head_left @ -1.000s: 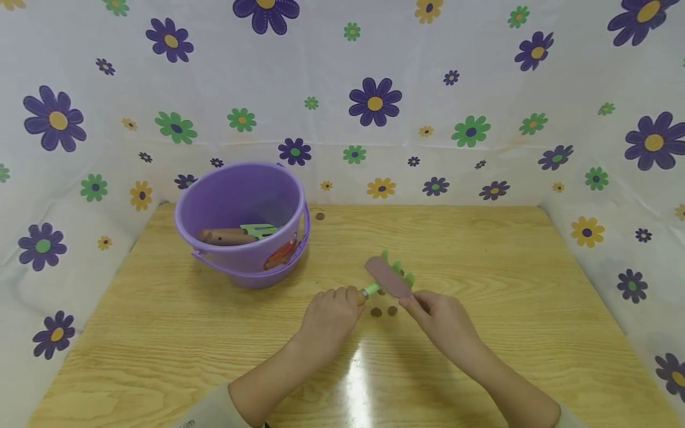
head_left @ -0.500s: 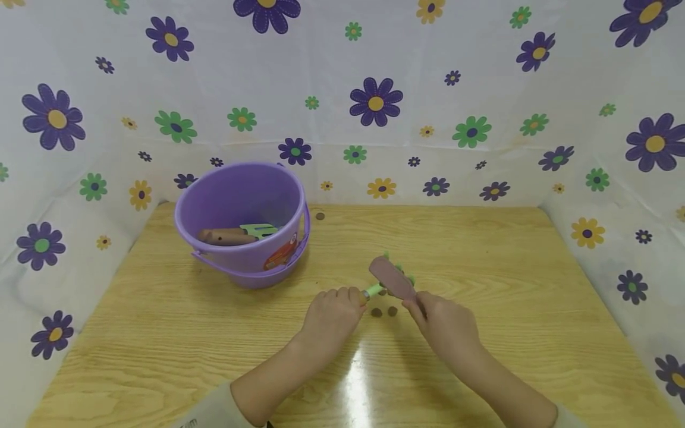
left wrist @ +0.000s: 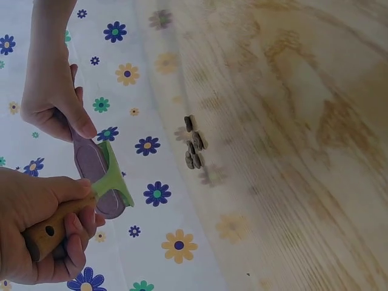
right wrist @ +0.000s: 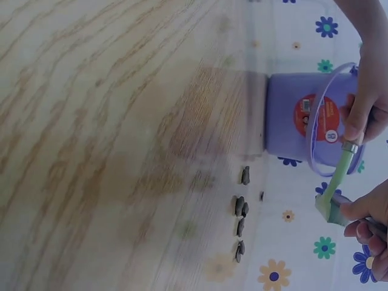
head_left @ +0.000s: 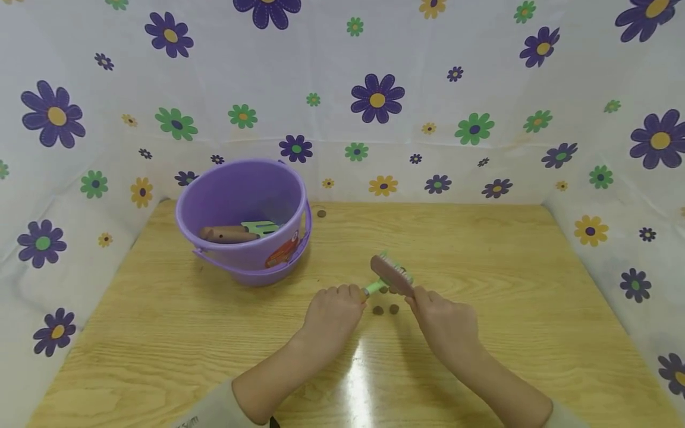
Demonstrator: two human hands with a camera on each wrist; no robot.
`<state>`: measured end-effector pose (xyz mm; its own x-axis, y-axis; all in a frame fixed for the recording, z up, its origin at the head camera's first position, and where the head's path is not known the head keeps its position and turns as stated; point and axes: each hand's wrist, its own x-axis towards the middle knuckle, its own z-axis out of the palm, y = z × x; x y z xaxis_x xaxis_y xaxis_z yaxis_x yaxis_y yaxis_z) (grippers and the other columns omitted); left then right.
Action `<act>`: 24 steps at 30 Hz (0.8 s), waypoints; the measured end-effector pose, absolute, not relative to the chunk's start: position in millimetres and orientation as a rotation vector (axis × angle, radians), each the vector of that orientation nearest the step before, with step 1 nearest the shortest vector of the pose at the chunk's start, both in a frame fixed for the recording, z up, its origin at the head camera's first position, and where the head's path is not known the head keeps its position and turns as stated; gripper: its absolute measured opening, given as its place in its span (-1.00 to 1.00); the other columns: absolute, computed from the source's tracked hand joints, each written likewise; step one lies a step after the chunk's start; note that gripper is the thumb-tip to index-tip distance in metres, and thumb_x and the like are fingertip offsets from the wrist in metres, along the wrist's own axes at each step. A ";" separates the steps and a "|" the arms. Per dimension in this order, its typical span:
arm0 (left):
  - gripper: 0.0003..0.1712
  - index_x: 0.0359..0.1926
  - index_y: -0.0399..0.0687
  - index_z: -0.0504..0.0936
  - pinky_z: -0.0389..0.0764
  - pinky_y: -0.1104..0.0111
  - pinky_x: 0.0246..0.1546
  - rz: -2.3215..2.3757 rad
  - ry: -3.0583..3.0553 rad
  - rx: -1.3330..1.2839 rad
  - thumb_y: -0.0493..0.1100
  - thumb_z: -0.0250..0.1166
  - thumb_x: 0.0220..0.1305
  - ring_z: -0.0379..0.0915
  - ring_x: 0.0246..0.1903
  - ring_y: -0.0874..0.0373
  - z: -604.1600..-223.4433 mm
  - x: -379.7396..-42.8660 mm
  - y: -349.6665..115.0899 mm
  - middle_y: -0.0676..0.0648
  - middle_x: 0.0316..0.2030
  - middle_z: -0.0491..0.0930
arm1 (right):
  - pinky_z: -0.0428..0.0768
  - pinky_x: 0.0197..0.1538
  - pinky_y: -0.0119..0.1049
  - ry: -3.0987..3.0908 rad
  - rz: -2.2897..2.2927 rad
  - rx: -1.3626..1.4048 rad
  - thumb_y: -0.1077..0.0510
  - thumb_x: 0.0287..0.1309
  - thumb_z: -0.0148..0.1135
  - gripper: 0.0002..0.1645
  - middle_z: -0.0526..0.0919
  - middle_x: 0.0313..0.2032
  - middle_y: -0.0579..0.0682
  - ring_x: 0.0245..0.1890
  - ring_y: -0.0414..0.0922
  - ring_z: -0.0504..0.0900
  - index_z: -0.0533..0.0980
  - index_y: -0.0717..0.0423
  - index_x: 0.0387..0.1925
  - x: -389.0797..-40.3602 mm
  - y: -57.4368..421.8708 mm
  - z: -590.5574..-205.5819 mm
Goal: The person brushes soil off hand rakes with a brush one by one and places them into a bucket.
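My left hand (head_left: pixel 333 314) grips the wooden handle of a small green toy rake (head_left: pixel 386 274), and my right hand (head_left: pixel 444 324) pinches a flat mauve scraper (head_left: pixel 390 274); over the last second I have drawn the scraper in flatter across the rake's head, hiding most of its green tines, so I judge the wiping is mid-stroke. A few small brown pebbles (head_left: pixel 385 310) lie on the wooden desk (head_left: pixel 481 249) just below the tools. Farther back left stands a purple bucket (head_left: pixel 243 220) holding another wooden-handled tool (head_left: pixel 235 233), against flower-printed sheets (head_left: pixel 374 101).
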<state>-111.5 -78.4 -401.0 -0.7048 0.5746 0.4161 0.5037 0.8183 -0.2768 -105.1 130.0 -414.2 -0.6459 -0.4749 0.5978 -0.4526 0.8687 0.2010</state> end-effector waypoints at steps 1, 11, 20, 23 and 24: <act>-0.66 -0.56 -0.11 0.52 0.12 0.59 -0.79 0.209 -2.515 -0.801 0.02 0.37 0.13 0.12 -0.76 0.32 -399.8 -111.0 -78.0 0.07 -0.74 0.35 | 0.13 -0.85 -0.55 -2.370 -0.047 0.675 -0.01 0.40 -0.14 -0.47 0.59 -0.72 0.04 -0.90 -0.20 0.42 0.53 0.28 -0.49 -105.2 130.1 -414.0; -0.72 -0.60 -0.06 0.50 0.10 0.60 -0.80 0.322 -2.474 -0.774 -0.10 0.35 0.17 0.09 -0.78 0.34 -400.8 -110.4 -74.8 0.09 -0.76 0.30 | 0.00 -0.83 -0.57 -2.340 -0.070 0.689 0.06 0.30 -0.01 -0.58 0.43 -0.82 -0.04 -0.92 -0.30 0.16 0.50 0.28 -0.54 -108.0 129.8 -408.8; -0.78 -0.57 -0.06 0.53 0.21 0.59 -0.80 0.347 -2.475 -0.774 -0.18 0.34 0.16 0.19 -0.77 0.33 -406.6 -111.6 -75.3 0.08 -0.74 0.34 | -0.04 -0.84 -0.49 -2.257 -0.106 0.629 0.01 0.51 -0.42 -0.32 0.39 -0.84 -0.03 -0.91 -0.29 0.09 0.46 0.29 -0.55 -114.7 131.2 -397.1; -0.79 -0.56 -0.06 0.53 0.18 0.59 -0.79 0.300 -2.474 -0.768 -0.18 0.34 0.16 0.17 -0.76 0.33 -408.6 -112.9 -75.1 0.08 -0.74 0.34 | 0.06 -0.86 -0.51 -2.314 -0.041 0.625 -0.04 0.49 -0.34 -0.33 0.53 -0.78 0.02 -0.93 -0.24 0.26 0.51 0.30 -0.51 -113.3 131.9 -393.3; -0.78 -0.56 -0.06 0.53 0.16 0.59 -0.79 0.278 -2.469 -0.766 -0.17 0.33 0.17 0.15 -0.76 0.33 -409.4 -113.6 -74.9 0.08 -0.74 0.33 | 0.11 -0.86 -0.51 -2.347 0.004 0.627 -0.04 0.47 -0.23 -0.38 0.57 -0.75 0.04 -0.92 -0.22 0.32 0.53 0.30 -0.50 -112.6 131.8 -392.1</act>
<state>-113.6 -74.9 -409.4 -0.6956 0.5749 0.4308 0.4645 0.8174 -0.3407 -112.6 131.8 -392.1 -0.6400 -0.4372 0.6319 -0.4395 0.8828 0.1656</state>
